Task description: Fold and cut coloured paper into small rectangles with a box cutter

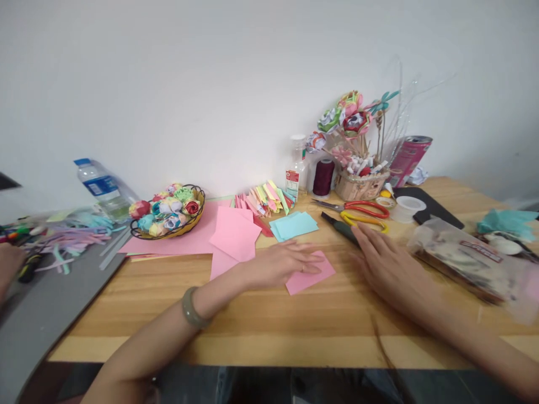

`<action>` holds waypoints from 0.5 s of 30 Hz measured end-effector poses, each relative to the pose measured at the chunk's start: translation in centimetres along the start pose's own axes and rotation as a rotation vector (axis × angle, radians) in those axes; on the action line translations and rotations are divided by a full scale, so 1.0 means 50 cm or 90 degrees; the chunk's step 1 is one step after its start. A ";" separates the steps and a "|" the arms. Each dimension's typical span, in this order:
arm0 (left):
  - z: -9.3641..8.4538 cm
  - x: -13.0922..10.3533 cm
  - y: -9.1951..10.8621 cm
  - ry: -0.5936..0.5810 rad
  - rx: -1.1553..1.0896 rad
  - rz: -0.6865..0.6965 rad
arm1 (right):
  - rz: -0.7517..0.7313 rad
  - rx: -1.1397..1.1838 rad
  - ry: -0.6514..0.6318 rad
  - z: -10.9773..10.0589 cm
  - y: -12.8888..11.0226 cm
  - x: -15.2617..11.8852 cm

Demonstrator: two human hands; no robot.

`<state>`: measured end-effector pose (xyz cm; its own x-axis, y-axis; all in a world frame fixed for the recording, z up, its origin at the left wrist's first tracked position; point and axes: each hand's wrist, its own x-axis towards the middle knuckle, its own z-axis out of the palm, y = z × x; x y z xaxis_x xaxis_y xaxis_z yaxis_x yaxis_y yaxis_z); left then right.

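My left hand (280,265), with a greenish bangle on its wrist, lies flat on a small pink paper (314,278). Its fingers are stretched out and hide part of the sheet. To the right, my right hand (381,264) reaches over the table, fingers extended and slightly blurred. Under or beside those fingertips is a dark green tool with a black tip (340,227); its near end is hidden, and I cannot tell its kind. A stack of light blue paper pieces (293,225) sits beyond my left hand. Larger pink sheets (236,233) lie to its left.
Scissors (364,210) with red and yellow handles lie behind my right hand. A basket of paper flowers (196,224) stands left, a flower-filled pot (357,188) at the back. A plastic bag (467,261) lies right. Another person's hand (9,266) shows at the left edge.
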<state>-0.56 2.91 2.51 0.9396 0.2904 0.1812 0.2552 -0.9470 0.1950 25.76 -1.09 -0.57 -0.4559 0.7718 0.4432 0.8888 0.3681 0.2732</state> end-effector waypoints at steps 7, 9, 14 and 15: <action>0.029 0.007 0.016 -0.121 0.125 -0.144 | 0.060 -0.033 -0.050 0.038 0.031 0.039; 0.035 0.006 0.025 -0.114 0.141 -0.216 | 0.062 -0.033 -0.059 0.029 0.026 0.039; 0.042 0.007 0.029 -0.105 0.133 -0.251 | 0.060 -0.008 -0.052 -0.030 0.011 -0.010; 0.043 0.007 0.028 -0.104 0.127 -0.252 | 0.057 0.023 -0.047 -0.045 0.008 -0.028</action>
<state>0.62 1.37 0.76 0.7812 0.6237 -0.0275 0.6243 -0.7807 0.0271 26.66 -3.17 0.83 -0.3711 0.8379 0.4002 0.9275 0.3132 0.2043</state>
